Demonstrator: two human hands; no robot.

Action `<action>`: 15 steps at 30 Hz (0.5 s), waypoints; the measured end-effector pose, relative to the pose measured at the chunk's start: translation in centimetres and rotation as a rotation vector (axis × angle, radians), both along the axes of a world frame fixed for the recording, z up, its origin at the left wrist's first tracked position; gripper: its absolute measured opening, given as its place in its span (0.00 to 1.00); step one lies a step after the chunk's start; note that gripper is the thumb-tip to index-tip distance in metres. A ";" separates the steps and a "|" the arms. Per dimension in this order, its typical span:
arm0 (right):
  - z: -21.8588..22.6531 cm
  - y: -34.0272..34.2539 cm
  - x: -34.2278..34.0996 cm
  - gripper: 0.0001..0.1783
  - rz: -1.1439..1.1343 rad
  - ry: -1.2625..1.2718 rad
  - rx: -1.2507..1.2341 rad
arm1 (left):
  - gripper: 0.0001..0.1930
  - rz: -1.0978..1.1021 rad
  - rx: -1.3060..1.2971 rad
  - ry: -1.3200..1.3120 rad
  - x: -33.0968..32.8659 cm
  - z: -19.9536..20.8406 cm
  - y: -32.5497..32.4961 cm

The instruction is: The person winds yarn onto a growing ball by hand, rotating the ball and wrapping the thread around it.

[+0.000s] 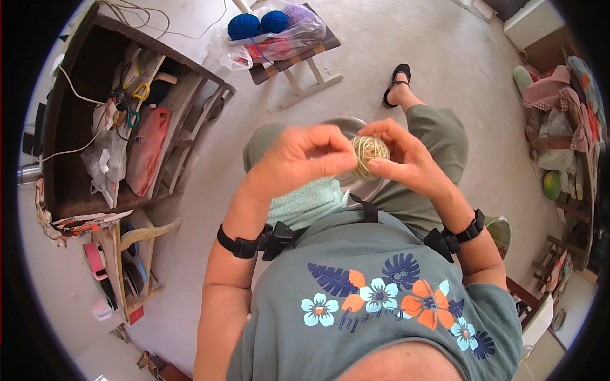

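Observation:
A small ball of pale yellow-green yarn (370,154) is held above my lap. My right hand (406,159) grips it from the right, thumb at the near side and fingers curled over the far side. My left hand (314,155) is closed in a pinch at the ball's left edge, slightly blurred. Whatever lies between its fingertips is too small to make out. Under the hands, a shiny metal basin (349,120) sits between my legs, partly hidden. Over my left thigh lies a mint-green towel (308,202).
Ahead, a small stool (330,43) bears blue yarn balls (244,26) in a clear plastic bag. On the left stands a dark wooden cabinet (70,127) with scissors (141,92) and bags. Piled cloths (553,95) and shelving line the right side.

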State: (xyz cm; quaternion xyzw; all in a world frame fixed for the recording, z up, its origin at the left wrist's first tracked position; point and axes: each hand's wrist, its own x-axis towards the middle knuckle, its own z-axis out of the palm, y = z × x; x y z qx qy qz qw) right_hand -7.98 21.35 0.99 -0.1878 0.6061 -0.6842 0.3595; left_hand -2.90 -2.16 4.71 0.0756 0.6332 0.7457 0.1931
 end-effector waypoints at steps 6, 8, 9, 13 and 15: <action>1.4 0.7 -0.1 0.28 0.098 -0.137 -0.086 | 0.06 0.183 -0.146 -0.022 -0.6 -4.4 0.5; 1.4 0.6 0.0 0.28 0.044 -0.130 -0.149 | 0.08 0.181 -0.111 -0.108 0.1 -5.7 0.9; 1.4 0.5 -0.1 0.28 -0.009 -0.127 -0.211 | 0.08 0.184 -0.111 -0.104 0.5 -6.0 1.2; 0.4 0.1 -0.8 0.30 -0.111 -0.075 -0.189 | 0.08 0.026 -0.115 -0.172 1.3 -4.9 1.7; 0.0 -0.2 -0.8 0.29 -0.151 0.026 -0.083 | 0.07 -0.095 -0.133 -0.158 1.4 -3.9 1.4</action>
